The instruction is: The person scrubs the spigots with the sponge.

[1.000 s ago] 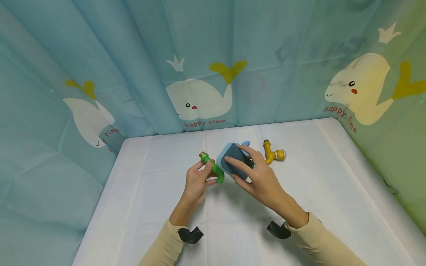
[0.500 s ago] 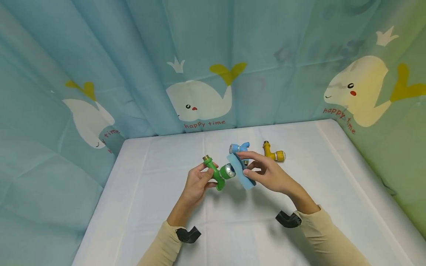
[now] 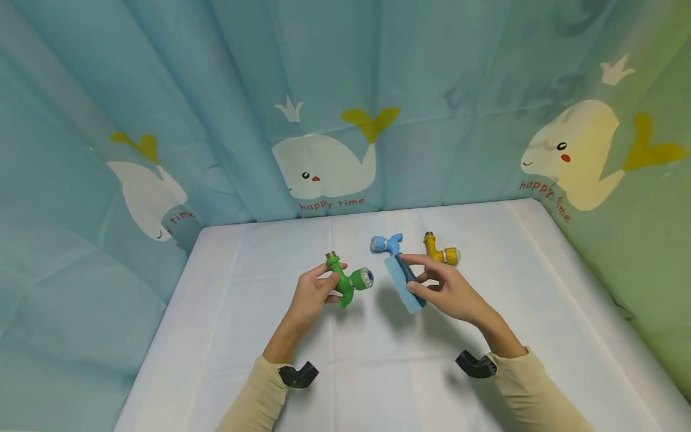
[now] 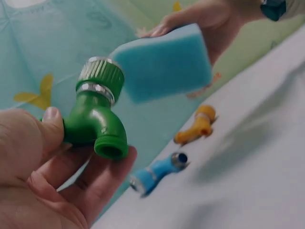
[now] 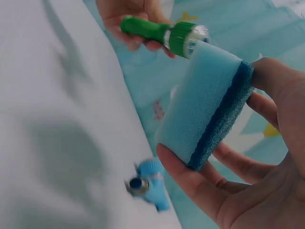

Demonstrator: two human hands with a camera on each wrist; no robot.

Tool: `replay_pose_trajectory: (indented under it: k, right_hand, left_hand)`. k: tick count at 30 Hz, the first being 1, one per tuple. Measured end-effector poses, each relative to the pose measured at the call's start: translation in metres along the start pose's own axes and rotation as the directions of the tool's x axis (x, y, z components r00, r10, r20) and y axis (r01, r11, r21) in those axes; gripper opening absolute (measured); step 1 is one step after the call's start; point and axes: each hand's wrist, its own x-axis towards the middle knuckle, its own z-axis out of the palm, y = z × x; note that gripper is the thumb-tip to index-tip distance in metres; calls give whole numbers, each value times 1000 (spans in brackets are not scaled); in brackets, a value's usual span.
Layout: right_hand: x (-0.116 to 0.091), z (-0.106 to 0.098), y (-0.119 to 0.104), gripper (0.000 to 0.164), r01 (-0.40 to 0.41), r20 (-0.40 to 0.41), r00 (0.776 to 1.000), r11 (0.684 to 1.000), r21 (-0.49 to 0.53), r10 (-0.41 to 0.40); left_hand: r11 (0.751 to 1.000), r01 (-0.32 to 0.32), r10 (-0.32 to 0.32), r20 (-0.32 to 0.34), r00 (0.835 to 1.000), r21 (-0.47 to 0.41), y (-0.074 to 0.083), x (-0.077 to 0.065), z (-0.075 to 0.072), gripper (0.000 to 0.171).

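Note:
My left hand (image 3: 311, 294) pinches a green faucet (image 3: 344, 282) by its body, between thumb and fingers. Its brass-threaded end points up and away, its ribbed knob with a clear cap faces right, and its spout hangs down. My right hand (image 3: 450, 291) grips a sponge (image 5: 205, 105) by its edges. The sponge is light blue foam with a dark blue scouring layer, and it is held on edge with the foam side toward the faucet. In the head view a gap separates sponge and knob. Both things are held above the white table (image 3: 259, 336).
A blue faucet (image 3: 387, 243) lies on the table behind the sponge. To its right is a yellow faucet (image 3: 442, 253), partly hidden by my right hand. A curtain (image 3: 232, 120) printed with whales hangs along the table's far edge and sides.
The sponge, earlier over the green faucet's knob, has moved right and turned on edge, uncovering the knob and the blue faucet. My left hand has shifted slightly left with the green faucet.

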Motion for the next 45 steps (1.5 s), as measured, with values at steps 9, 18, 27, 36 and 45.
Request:
replay_pose_trajectory:
  k: [9,18,27,36,45]
  right_hand:
    - [-17,-26,12,56,-54,-87,995,996,-67,48]
    - [-33,-33,24,55,-102,-111,989,991,-82,93]
    - [-40,-30,28,55,-140,-110,985,987,-83,130]
    - [-45,-34,32,55,-136,-112,985,988,-73,127]
    - [-45,-37,35,54,-121,-116,987,989,-84,111]
  left_hand:
    - [959,137,-106,-134,985,249,-12,25,-27,38]
    - [900,210,-129,-226,965,382,-22,65,-35,45]
    - [861,246,-123,-287,950,445,-33,81,-46,52]
    - [852,140,-1,-266,964,504,-34,88,-50,41]
    - [824,134,-5,-230,973,550,-26,95,-52,39]
